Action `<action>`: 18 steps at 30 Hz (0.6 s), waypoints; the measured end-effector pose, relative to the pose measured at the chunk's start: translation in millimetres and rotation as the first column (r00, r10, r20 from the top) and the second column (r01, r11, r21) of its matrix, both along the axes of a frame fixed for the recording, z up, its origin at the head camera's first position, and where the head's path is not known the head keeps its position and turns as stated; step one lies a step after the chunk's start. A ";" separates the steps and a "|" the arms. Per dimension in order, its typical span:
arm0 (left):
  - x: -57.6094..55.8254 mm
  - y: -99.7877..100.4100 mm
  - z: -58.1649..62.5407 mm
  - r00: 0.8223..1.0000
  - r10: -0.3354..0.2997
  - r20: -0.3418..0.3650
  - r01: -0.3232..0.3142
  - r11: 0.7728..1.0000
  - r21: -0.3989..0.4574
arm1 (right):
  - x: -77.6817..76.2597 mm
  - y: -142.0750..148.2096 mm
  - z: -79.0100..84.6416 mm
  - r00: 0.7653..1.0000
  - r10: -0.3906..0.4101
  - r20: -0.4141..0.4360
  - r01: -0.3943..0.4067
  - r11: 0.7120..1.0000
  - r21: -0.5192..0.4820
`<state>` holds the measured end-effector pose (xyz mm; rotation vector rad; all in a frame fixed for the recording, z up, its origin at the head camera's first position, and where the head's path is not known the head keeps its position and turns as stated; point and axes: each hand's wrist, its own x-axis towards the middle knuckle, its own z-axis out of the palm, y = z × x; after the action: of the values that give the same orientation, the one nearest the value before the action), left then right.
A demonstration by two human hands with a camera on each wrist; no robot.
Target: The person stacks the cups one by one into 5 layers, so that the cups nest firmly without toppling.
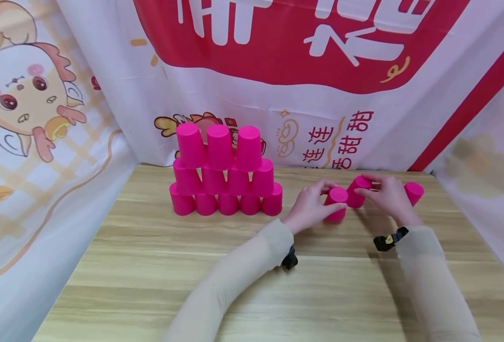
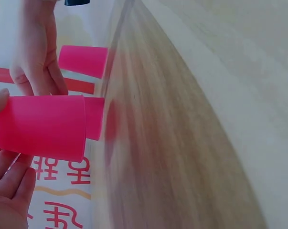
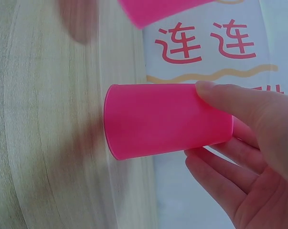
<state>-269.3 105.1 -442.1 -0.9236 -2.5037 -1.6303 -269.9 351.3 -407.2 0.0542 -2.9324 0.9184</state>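
Note:
My left hand (image 1: 308, 207) grips an upside-down pink plastic cup (image 1: 336, 203), thumb on one side and fingers on the other. In the left wrist view, that cup's rim (image 2: 83, 129) hangs a little above the tabletop. My right hand (image 1: 388, 197) pinches a second inverted pink cup (image 1: 355, 194) near its base, just behind and right of the first. The right wrist view shows this cup (image 3: 158, 120) between thumb and fingers, its rim close over the wood. Beyond the right hand stands a third pink cup (image 1: 414, 192), partly covered by that hand.
To the left, a stepped wall of inverted pink cups (image 1: 213, 180) rises in three tiers, with three cups on top. The wooden table (image 1: 320, 294) ends at a printed cloth backdrop (image 1: 252, 102) close behind the cups. Cloth also hangs along both sides.

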 end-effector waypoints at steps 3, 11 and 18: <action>5.0 -5.8 1.8 1.000 -0.007 0.007 0.007 1.000 -0.006 | 0.7 -1.0 -0.8 1.000 0.004 -0.020 -0.004 1.000 0.010; 18.5 -23.5 14.6 1.000 -0.004 0.016 0.004 1.000 -0.016 | 2.5 0.4 -1.4 1.000 -0.006 -0.010 0.006 1.000 0.007; 29.7 -43.5 24.9 0.999 -0.050 -0.020 0.051 0.998 0.041 | 0.8 -1.9 -0.4 1.000 -0.017 0.015 0.018 1.000 -0.011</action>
<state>-239.6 61.6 -417.2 -1.0008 -2.4441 -1.6722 -269.0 349.4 -407.6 0.0210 -2.9365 0.9371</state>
